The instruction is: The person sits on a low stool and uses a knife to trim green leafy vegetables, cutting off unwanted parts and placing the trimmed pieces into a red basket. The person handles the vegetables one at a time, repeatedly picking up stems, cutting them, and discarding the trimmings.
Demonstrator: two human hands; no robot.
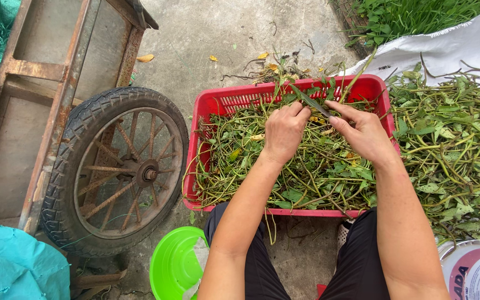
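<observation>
Your knees frame the red crate of green vines. Left hand is curled shut around a stem, right hand pinching its other end, so you seem mid-strip (leaf-picking, I'd judge). Next calls for a steady pull along it. Room is open above the crate; the cart wheel crowds your left, the loose vine pile your right.

A grey, stained concrete floor carries everything here. Directly on it stand a red slatted plastic crate heaped with green leafy vines, a bright green plastic bowl just beside the crate's near corner, and a rusty metal cart on a spoked rubber-tyred wheel. A white woven sheet piled with more vines lies at the crate's right, and yellow fallen leaves are scattered beyond.
</observation>
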